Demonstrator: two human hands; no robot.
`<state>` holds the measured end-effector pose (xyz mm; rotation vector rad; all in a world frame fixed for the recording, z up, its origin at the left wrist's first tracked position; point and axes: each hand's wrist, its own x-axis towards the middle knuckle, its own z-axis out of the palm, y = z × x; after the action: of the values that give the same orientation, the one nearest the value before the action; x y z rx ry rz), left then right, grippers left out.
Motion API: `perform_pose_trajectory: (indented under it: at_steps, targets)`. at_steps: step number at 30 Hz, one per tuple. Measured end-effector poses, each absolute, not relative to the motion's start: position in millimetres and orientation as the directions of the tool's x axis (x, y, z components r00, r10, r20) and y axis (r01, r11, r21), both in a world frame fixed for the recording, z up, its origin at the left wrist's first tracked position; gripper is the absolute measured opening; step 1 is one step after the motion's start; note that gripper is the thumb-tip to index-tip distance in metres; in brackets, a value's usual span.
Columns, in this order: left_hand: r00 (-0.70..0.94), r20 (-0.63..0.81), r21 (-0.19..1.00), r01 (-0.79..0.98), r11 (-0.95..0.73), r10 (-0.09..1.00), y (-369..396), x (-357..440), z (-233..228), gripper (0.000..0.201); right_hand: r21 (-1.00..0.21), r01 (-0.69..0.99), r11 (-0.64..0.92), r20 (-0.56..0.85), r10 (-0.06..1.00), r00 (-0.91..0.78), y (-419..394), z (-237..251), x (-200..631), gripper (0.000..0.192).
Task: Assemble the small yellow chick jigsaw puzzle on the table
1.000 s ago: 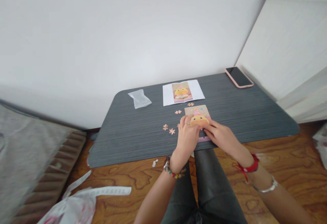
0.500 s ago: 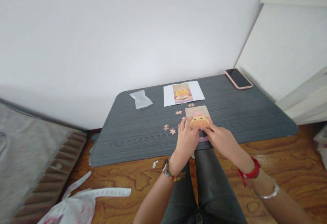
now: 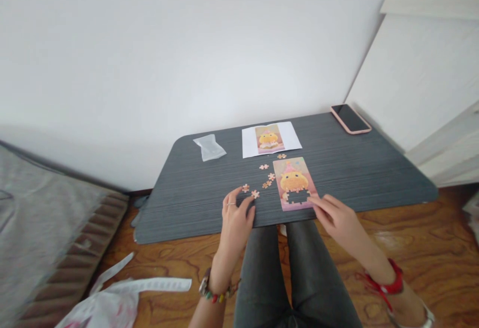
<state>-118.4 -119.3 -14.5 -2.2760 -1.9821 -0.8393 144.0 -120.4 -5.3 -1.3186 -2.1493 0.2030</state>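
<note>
A partly assembled jigsaw puzzle [image 3: 294,181] lies on the dark table, showing a yellow character in a pink party hat. In its lower part is a gap through which the tabletop shows. At the puzzle's lower right edge my right hand [image 3: 335,216] is closed, thumb and forefinger pinching it there. My left hand [image 3: 236,216] is open to the left of the puzzle, fingers apart. Its fingertips are close to two loose pieces, one puzzle piece [image 3: 245,188] and another puzzle piece [image 3: 255,194]; whether they touch is unclear. Several more loose pieces [image 3: 271,176] lie between this hand and the puzzle.
Behind the puzzle lies a white reference sheet [image 3: 249,143] printed with the same picture. A clear plastic bag [image 3: 210,147] rests to its left. At the far right corner is a phone [image 3: 351,118]. A white wall [image 3: 209,49] stands behind the table [image 3: 179,193].
My left hand has moved left, off the puzzle to the loose pieces. My right hand has shifted right to the puzzle's edge, uncovering the picture and the gap.
</note>
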Motion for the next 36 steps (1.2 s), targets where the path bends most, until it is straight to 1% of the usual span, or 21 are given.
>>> perform_pose_trajectory:
  at_steps: [3,7,9,14,19,23,27,31,36]
  targets:
    - [0.002,0.404,0.318,0.937,-0.142,0.915,-123,-129,-20,0.020,-0.498,0.707,0.502,0.436,0.850,-0.297,-130,-10,138,0.025]
    - [-0.034,0.416,0.315,0.943,-0.109,0.909,-123,-129,-23,0.020,-0.536,0.676,0.506,0.442,0.850,-0.287,-132,-22,123,0.024]
    - [-0.047,0.424,0.309,0.946,-0.096,0.905,-123,-127,-23,0.019,-0.521,0.686,0.509,0.447,0.847,-0.289,-132,-27,116,0.025]
    - [-0.094,0.431,0.277,0.960,-0.032,0.897,-115,-125,-19,0.018,-0.433,0.746,0.505,0.474,0.832,-0.288,-129,-31,108,0.025]
    - [-0.110,0.397,0.257,0.966,0.005,0.911,-103,-124,-10,0.016,-0.432,0.734,0.523,0.484,0.822,-0.301,-128,-28,107,0.024]
    - [-0.077,0.384,0.277,0.960,-0.036,0.920,-90,-121,-2,0.017,-0.444,0.715,0.540,0.491,0.814,-0.310,-130,-30,110,0.025]
    - [-0.017,0.304,0.314,0.946,-0.083,0.953,-69,-115,3,0.016,-0.454,0.712,0.536,0.483,0.819,-0.308,-135,-34,119,0.025]
    - [0.041,0.249,0.322,0.939,-0.122,0.968,-43,-114,6,0.016,-0.468,0.726,0.503,0.488,0.833,-0.262,-139,-36,135,0.025]
    - [0.162,0.199,0.358,0.906,-0.226,0.967,-14,-111,8,0.017,-0.466,0.760,0.454,0.492,0.846,-0.204,-138,-38,154,0.025]
